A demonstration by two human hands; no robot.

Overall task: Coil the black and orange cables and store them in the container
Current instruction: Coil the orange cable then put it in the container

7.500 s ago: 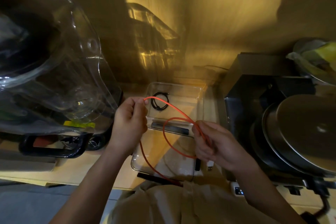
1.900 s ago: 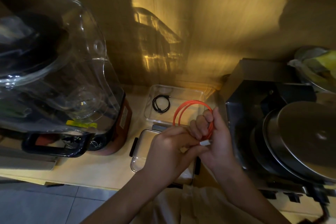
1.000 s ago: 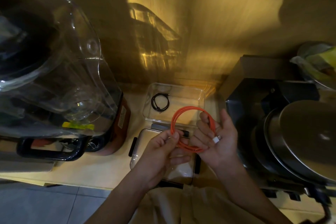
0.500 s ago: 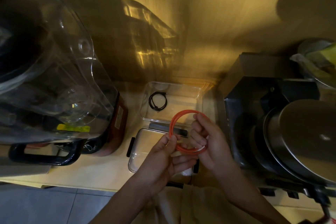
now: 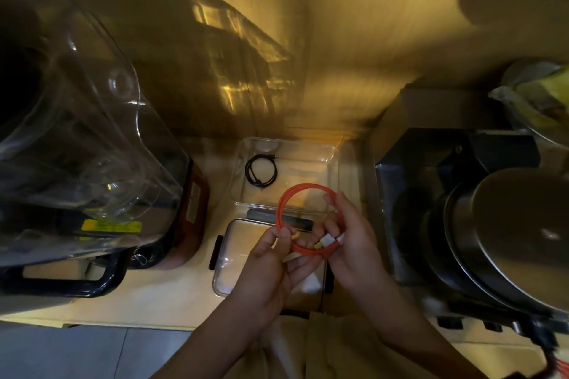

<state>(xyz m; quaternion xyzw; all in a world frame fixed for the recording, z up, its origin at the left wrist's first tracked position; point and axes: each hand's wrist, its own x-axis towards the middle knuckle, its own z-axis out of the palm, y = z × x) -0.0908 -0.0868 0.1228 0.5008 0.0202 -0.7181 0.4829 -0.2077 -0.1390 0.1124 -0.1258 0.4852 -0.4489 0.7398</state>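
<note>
Above near lid (image 5: 243,255): both hands pinch coiled orange cable (image 5: 284,200) (left hand (image 5: 271,268), right hand (image 5: 354,243)); black cable (image 5: 261,170) coiled inside clear container (image 5: 334,160) beyond.

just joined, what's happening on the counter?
A person is tidying cables. Both hands hold the orange cable, already wound into a loop: the left hand pinches its near-left side, the right hand grips the side with the white connectors. The black cable is coiled and lying in the clear container. The container's lid sits on the counter just in front of it.
</note>
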